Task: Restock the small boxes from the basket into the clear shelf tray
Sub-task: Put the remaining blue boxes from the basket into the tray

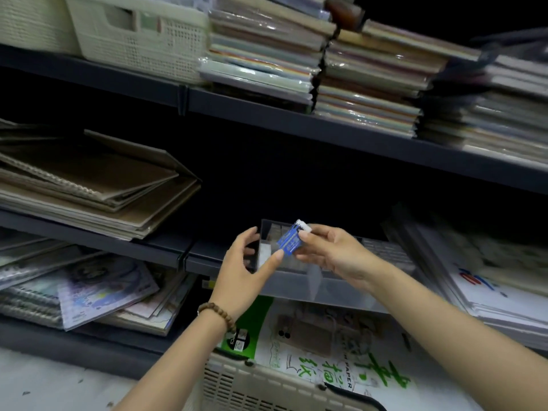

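Small blue box (289, 243) with pale print and a white end, pinched between thumb and fingertips of the right hand (332, 250), tilted, held just above the left part of the clear shelf tray (326, 284). Right-hand grip closed on the box at its upper right edge; remaining fingers curled loosely beneath. Left hand (247, 269) open and holding nothing, fingers spread, thumb tip touching or very nearly touching the lower left corner of the box; which, cannot tell through the blur. Wooden bead bracelet (219, 314) round the left wrist, beads round and brown.

Tray of frosted translucent plastic, rectangular, shallow, split by at least 1 upright divider, resting on the dark metal shelf (166, 247) with its front wall over the edge. Inside, rows of small pale and greyish packs, tightly packed, details smeared by motion. Cream plastic basket (267, 390) below the arms at the bottom edge, wall slotted, rim rounded; contents not visible.

Stack of brown kraft-cover spiral sketchbooks (98, 185) on the shelf to the left, flat and fanned. Glossy plastic-wrapped notebooks (98, 295) below them, printed in purples. Sketch paper pad (326, 351) with green lettering beneath the tray, white cover. Upper shelf carrying wrapped stacks of coloured paper (311, 60), shiny film catching light, and 2 cream perforated storage baskets (139, 34) at the far left
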The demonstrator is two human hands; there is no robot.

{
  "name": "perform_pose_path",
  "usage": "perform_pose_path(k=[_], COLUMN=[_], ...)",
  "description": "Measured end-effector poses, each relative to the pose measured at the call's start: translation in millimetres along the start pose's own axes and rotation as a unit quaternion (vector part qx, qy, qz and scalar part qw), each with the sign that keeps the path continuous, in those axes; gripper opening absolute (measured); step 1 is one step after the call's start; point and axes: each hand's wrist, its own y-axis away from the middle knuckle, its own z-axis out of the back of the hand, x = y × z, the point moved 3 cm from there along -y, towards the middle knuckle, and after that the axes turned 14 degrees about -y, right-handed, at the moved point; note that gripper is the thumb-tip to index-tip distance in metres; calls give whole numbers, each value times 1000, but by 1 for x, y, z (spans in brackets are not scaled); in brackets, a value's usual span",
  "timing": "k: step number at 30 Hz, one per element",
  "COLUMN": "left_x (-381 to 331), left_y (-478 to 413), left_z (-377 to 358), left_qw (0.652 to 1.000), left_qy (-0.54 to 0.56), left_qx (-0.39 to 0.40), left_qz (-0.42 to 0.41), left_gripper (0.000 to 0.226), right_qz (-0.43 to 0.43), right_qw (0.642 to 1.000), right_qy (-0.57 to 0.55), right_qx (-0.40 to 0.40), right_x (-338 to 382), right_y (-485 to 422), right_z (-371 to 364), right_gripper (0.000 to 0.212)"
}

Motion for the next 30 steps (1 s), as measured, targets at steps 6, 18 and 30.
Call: perform_pose_path(k=[6,18,30], left_x=[34,36,34], left_y=[-2,0,3], left_z=[-11,-12,-12], left_qw=[985,986,983], left_qy=[-24,-14,-13], left_qx=[152,152,167], left_qz=[76,62,72], left_gripper=[102,102,113], right_qz=[-26,-60,-194], right_qw=[975,977,974], right_qy=[216,144,24], right_qx=[-53,-143,-116], right_x=[-23,-40,-30], right_y=[-27,-28,-34], right_z=[-4,-12,-20], right_gripper=[45,42,29])
